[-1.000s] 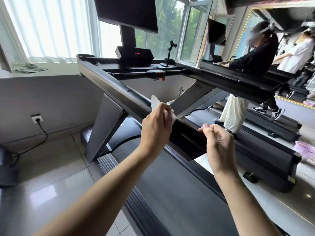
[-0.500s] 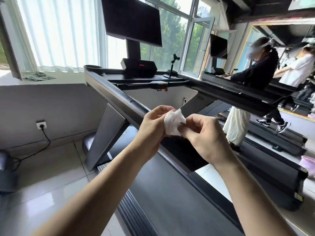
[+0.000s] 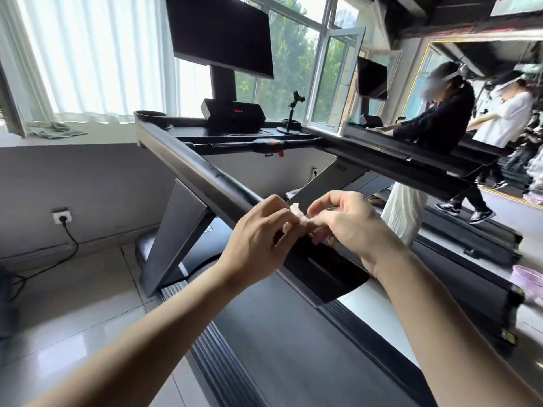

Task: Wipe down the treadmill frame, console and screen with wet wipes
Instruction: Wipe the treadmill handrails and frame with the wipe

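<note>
1. The small crumpled white wet wipe (image 3: 295, 209) sat between both hands, just above the near end of the treadmill's long dark grey left handrail (image 3: 199, 168).
2. The left hand (image 3: 258, 230) had its grip clenched on the wipe, fingers curled round its lower part.
3. The right hand (image 3: 346, 224) pinched the wipe's other side, its grip closed with thumb and fingertips drawn together.
4. Fingers hid most of the wipe; only a white tuft showed between the two hands.
5. The black angular console box (image 3: 233, 114) carried a short row of red lit digits, too small to read.
6. The large black flat screen (image 3: 220, 33) stood dark on a post above the console, with no writing on it.
7. A small pale mark, seemingly a logo, lay on the black motor cover (image 3: 205, 230) under the handrail; it could not be read.
8. A black phone holder on a thin stem (image 3: 293, 113) stood on the console deck's right side.
9. A white wall socket (image 3: 61, 215) held a black plug at the left.
</note>
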